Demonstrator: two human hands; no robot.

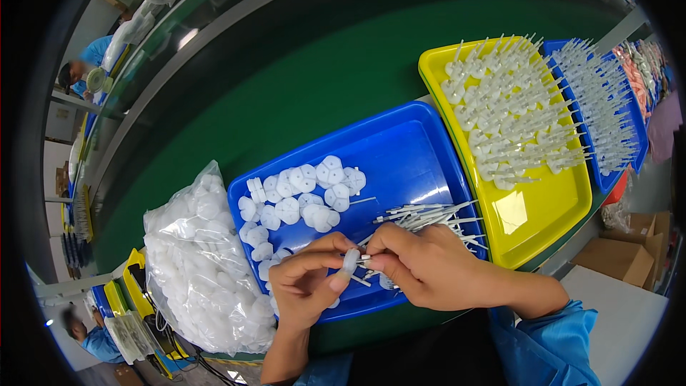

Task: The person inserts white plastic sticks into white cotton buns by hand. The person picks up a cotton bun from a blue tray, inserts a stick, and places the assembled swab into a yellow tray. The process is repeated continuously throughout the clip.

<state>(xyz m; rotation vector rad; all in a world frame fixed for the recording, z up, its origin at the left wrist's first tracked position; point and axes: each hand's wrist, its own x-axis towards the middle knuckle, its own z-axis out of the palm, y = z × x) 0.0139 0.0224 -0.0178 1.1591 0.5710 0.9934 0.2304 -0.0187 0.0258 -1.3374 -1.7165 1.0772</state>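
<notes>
Over the near edge of a blue tray (411,144), my two hands meet. Between thumb and fingers my left hand (304,287) pinches a white petal-shaped plastic disc (351,260), held edge-on. My right hand (437,266) is closed, its thumb and forefinger gripping a thin white plastic stick (366,258) against the disc's middle; how far the stick goes in is hidden. Similar loose discs (288,209) lie along the tray's left part. A pile of white sticks (429,216) lies behind my right hand, at the tray's right side.
A clear bag (204,264) full of white discs stands at the left. To the right, a yellow tray (511,223) holds many discs with upright sticks, beside another blue tray (629,151) of similar pieces. Cardboard boxes (616,259) sit far right. Two people work at far left.
</notes>
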